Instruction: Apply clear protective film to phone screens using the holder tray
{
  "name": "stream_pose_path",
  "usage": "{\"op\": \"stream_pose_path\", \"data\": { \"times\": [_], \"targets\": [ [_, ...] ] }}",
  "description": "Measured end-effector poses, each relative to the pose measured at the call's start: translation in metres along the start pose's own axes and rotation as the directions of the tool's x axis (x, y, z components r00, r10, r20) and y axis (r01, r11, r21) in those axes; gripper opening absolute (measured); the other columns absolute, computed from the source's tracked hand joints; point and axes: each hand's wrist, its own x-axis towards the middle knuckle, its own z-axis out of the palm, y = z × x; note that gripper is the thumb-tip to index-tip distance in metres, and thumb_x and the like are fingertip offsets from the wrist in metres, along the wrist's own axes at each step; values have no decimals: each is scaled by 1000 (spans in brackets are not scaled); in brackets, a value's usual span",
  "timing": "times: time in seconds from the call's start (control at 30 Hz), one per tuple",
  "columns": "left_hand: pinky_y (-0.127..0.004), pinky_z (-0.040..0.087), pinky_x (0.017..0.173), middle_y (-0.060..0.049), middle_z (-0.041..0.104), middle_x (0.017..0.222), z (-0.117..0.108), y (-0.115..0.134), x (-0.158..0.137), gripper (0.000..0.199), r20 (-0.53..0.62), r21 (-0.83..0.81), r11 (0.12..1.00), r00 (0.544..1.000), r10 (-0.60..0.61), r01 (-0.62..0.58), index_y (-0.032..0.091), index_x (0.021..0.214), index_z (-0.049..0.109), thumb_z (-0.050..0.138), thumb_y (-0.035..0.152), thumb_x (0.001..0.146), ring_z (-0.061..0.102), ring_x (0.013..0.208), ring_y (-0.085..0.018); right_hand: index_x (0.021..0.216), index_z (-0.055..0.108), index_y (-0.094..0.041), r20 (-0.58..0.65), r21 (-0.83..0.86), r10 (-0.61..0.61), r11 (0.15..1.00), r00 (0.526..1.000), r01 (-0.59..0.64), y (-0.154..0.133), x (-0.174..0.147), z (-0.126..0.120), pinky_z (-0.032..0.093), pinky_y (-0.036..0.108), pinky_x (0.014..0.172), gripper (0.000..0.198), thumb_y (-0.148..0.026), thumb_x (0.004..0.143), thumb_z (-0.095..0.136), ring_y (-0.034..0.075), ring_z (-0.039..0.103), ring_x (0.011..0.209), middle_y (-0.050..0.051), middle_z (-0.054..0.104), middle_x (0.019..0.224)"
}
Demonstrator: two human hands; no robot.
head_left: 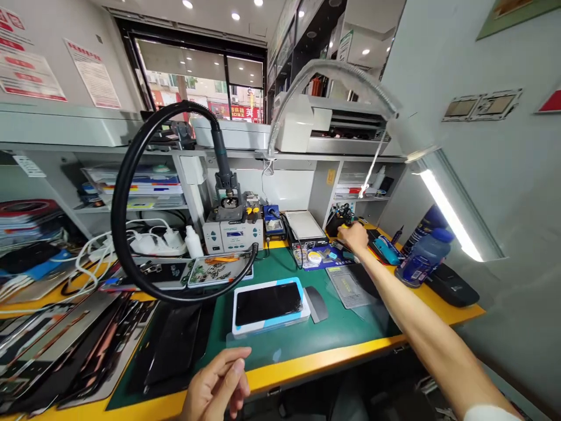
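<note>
Black tool holder crowded with dark handles (335,222) stands at the back right of the bench, and the person's bare right hand (356,236) is at it. The step in hand seems to be a reach among those handles; it likely calls for a careful pinch that leaves neighbouring tools undisturbed. Whether the right fingers hold anything, one cannot tell. The bare left hand (218,383) hovers by the near edge, fingers loosely curled, thumb and forefinger narrowly apart, nothing visible between them.

On the dark green mat (315,340), a black-screened smartphone (269,304) lies on a white-and-blue flat box (242,329). Behind sits a grey boxy hot-air station (239,237) with a thick black hose (119,210). A glowing white tube lamp (453,213) hangs at right; a dark-framed window (184,73) shows the street.
</note>
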Motion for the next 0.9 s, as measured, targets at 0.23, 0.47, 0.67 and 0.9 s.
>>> {"op": "stream_pose_path", "data": {
  "times": [0.23,0.47,0.67,0.9],
  "targets": [
    [-24,45,56,-2,61,63,-4,2,-6,45,120,16,998,991,61,-63,15,105,72,58,56,94,55,58,-13,90,65,-22,158,26,-546,835,823,549,-1,-108,-46,47,29,72,12,-33,87,70,21,62,78,6,66,92],
    [-22,43,51,-1,60,59,-9,-10,-5,42,127,-4,991,983,132,-132,15,99,74,60,55,93,54,53,-12,103,68,-16,495,-212,-799,270,341,939,-72,-196,-51,46,31,59,19,-11,90,55,25,66,75,15,62,105],
    [-23,44,51,-1,61,56,-7,-5,-6,43,105,-6,991,985,136,-136,16,97,74,62,56,91,54,52,-12,105,69,-15,480,-237,-816,234,323,943,-104,-216,-45,50,36,66,27,-4,88,51,30,67,85,17,63,107],
    [-23,44,54,-1,60,60,-12,-9,-6,39,132,36,989,982,135,-141,18,102,74,60,53,94,54,56,-13,109,69,-15,498,-300,-728,365,471,881,-45,-183,-62,48,31,62,24,-14,90,54,25,69,78,17,64,109]
  ]
}}
